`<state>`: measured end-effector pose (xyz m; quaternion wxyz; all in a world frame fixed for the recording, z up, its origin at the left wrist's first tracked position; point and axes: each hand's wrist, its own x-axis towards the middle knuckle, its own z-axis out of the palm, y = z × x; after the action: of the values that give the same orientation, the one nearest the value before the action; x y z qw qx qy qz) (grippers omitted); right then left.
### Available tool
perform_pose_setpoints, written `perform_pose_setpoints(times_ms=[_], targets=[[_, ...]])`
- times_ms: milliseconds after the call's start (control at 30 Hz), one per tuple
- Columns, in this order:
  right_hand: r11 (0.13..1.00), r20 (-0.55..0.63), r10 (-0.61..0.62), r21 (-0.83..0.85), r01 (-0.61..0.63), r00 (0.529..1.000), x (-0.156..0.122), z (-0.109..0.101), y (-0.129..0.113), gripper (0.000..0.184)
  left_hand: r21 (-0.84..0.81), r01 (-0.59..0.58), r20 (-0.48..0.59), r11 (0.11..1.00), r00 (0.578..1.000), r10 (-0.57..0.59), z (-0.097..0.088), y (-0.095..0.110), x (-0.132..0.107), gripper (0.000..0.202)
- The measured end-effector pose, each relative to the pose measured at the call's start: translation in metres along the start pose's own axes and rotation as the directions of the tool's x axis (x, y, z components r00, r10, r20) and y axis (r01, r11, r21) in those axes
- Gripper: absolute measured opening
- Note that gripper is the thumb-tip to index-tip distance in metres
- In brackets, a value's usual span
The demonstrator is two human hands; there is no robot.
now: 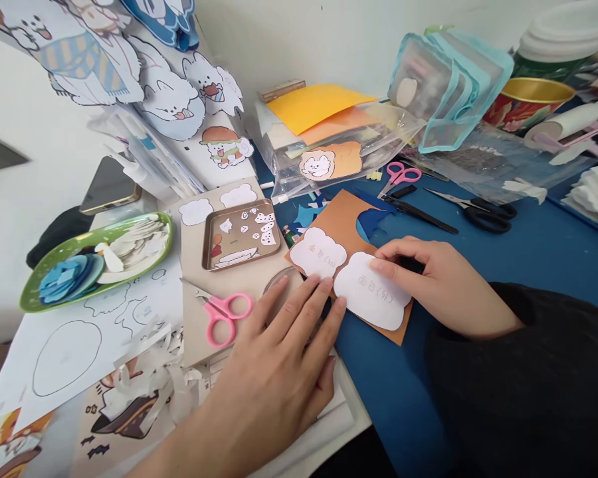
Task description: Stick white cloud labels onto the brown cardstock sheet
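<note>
Pinching the upper edge of the larger white cutout between thumb and forefinger, as seen from the head camera, the person's right hand is nearly closed on it. The left hand lies palm down, fingers spread, the fingertips near the smaller white cutout. Both cutouts lie side by side on a brown sheet, which rests partly on the blue surface.

The work looks partway along: the two white shapes are fully cut, and the brown sheet has a curved bite out of its far side. Around the cutouts, though, the brown is uncut. Small trimmed pieces lie sorted in a brown tray, more fill a green dish, and pink scissors sit beside the left hand. On a white sheet, drawn outlines seem to await cutting.

Each cutout carries faint handwritten characters ending in brackets; they look Chinese, perhaps 面包 ("bread"), but the bracketed part is too unclear to read. No brand is legible on the floral red tin or elsewhere.
</note>
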<state>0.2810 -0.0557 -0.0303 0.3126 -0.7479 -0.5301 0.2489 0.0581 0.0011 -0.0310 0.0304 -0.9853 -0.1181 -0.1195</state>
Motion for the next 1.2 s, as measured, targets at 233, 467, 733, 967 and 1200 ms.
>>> perform_pose_setpoints(times_ms=[233, 467, 733, 967, 1200], targets=[[0.997, -0.036, -0.032, -0.073, 0.029, 0.999, 0.0, 0.003, -0.004, 0.021, 0.003, 0.001, 0.004, 1.0, 1.0, -0.001, 0.0, -0.001, 0.0, 0.044], [0.992, -0.079, -0.052, -0.118, 0.042, 0.996, 0.0, 0.007, -0.006, 0.019, 0.009, 0.003, 0.011, 1.0, 1.0, -0.003, 0.001, 0.0, -0.002, 0.044], [0.986, -0.1, -0.043, -0.162, 0.027, 0.994, 0.001, 0.01, -0.008, 0.017, 0.013, 0.0, 0.009, 1.0, 1.0, 0.0, 0.0, 0.001, -0.001, 0.043], [0.983, -0.104, -0.036, -0.183, 0.017, 0.994, 0.001, 0.011, -0.01, 0.016, 0.017, -0.003, 0.01, 1.0, 1.0, 0.003, -0.001, 0.0, 0.0, 0.044], [0.978, -0.108, -0.045, -0.205, 0.022, 0.993, 0.002, 0.012, -0.01, 0.017, 0.027, 0.0, 0.013, 1.0, 1.0, 0.0, 0.0, 0.0, 0.0, 0.044]])
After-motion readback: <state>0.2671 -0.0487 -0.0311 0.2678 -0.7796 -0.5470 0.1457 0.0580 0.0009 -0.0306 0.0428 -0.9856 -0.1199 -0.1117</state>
